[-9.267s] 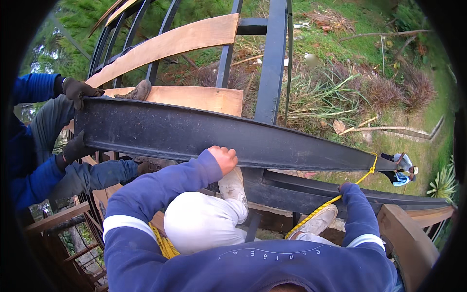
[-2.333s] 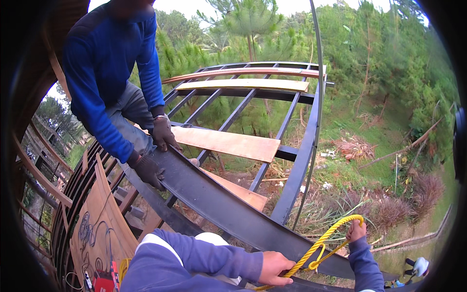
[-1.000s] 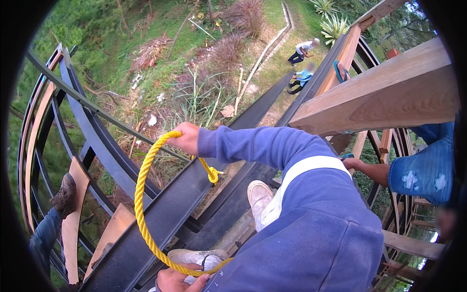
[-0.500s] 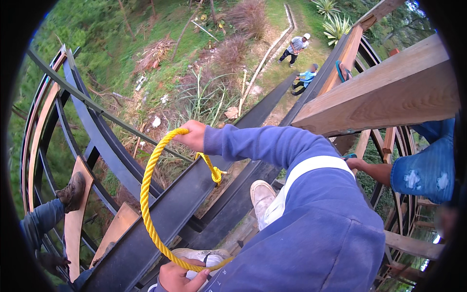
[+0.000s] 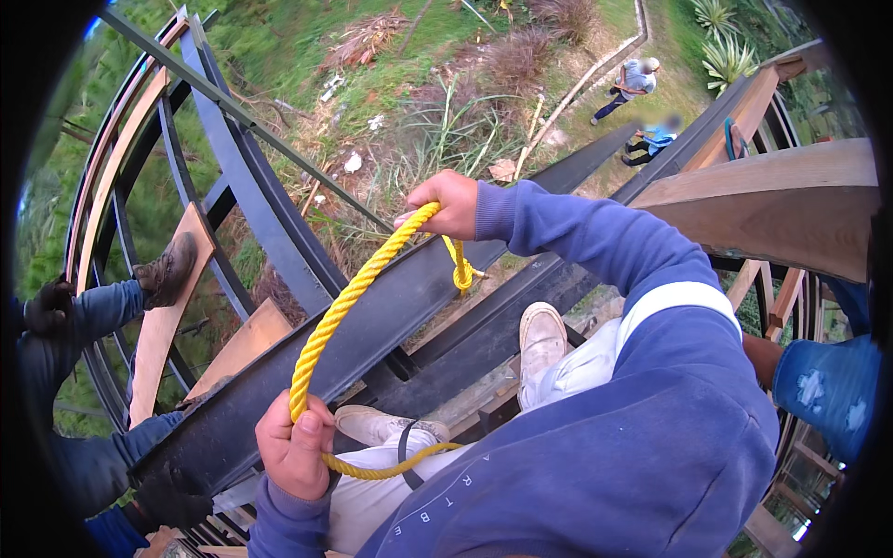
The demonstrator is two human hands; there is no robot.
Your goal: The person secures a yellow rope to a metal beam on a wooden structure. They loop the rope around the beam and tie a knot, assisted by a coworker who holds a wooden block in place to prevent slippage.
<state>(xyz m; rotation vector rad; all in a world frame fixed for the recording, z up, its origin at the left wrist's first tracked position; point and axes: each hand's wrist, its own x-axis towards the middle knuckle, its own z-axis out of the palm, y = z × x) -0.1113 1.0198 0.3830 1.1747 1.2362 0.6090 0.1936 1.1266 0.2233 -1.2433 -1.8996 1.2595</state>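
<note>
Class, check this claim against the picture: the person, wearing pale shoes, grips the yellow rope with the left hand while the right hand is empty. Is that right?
Not quite: the right hand is not empty. The head view shows it gripping the yellow rope too. The rest stands: the left hand grips the rope, and the shoes are pale.

Outdoor building site, raised | black metal beam [image 5: 381,321] below the grip of right hand [image 5: 446,205] | curved metal frame [image 5: 223,126], wooden planks [image 5: 166,339] left of grip | grassy ground [image 5: 674,33] beyond, far below
</note>
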